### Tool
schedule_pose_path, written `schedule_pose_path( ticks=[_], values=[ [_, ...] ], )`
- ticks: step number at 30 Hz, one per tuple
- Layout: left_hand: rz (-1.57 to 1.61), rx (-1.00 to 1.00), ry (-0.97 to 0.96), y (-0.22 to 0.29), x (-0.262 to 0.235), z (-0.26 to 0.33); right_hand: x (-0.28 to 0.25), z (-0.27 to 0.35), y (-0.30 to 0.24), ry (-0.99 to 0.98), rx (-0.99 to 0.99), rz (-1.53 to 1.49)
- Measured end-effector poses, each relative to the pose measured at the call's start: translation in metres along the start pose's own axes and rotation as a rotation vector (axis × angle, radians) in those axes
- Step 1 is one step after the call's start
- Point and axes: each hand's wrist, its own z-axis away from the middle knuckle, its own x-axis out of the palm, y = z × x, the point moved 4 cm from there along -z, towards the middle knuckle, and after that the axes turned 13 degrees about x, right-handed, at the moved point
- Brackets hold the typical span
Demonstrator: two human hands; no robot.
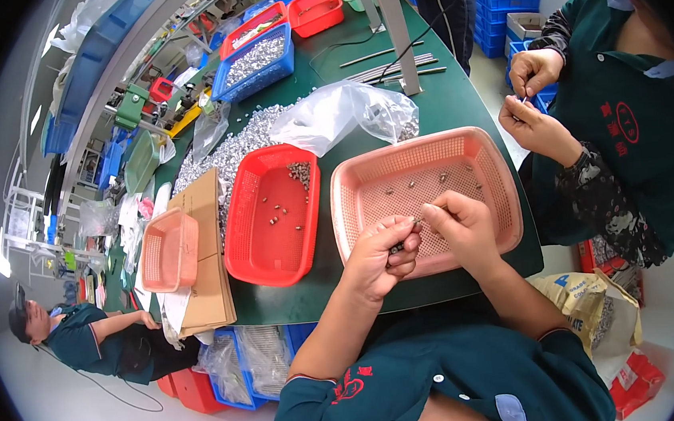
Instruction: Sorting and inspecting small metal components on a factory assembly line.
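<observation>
Dark-green shirt [449,389] fills 6 o'clock. Left hand [385,256] is curled round a few dark metal pieces [397,248]; right hand [467,227] has thumb and forefinger close together at the left fingertips, can't tell if anything's between. Both over pink basket [504,196], loose parts [443,177] inside at 12, red basket [264,253] at 9–10. I'd stay over the pink one: drops should land inside. Keep left palm cupped.

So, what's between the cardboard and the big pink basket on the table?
In the head view, a red basket with small metal parts in it lies between the cardboard and the big pink basket.
</observation>
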Motion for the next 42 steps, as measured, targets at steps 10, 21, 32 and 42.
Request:
schedule_pose_path(
  ticks=[10, 21, 32, 42],
  values=[
    [-0.048, 0.032, 0.021, 0.002, -0.004, 0.002, 0.001, 0.002, -0.018, -0.001, -0.232, 0.255],
    [-0.091, 0.03, -0.024, 0.003, -0.003, 0.006, 0.007, 0.002, -0.019, -0.037, -0.242, 0.333],
    [-0.047, -0.015, -0.068, 0.001, 0.001, 0.001, 0.005, 0.0, 0.002, -0.042, -0.025, 0.029],
    [-0.07, -0.022, 0.085, 0.0, -0.009, -0.002, -0.01, 0.0, -0.007, 0.041, -0.004, -0.108]
  ],
)
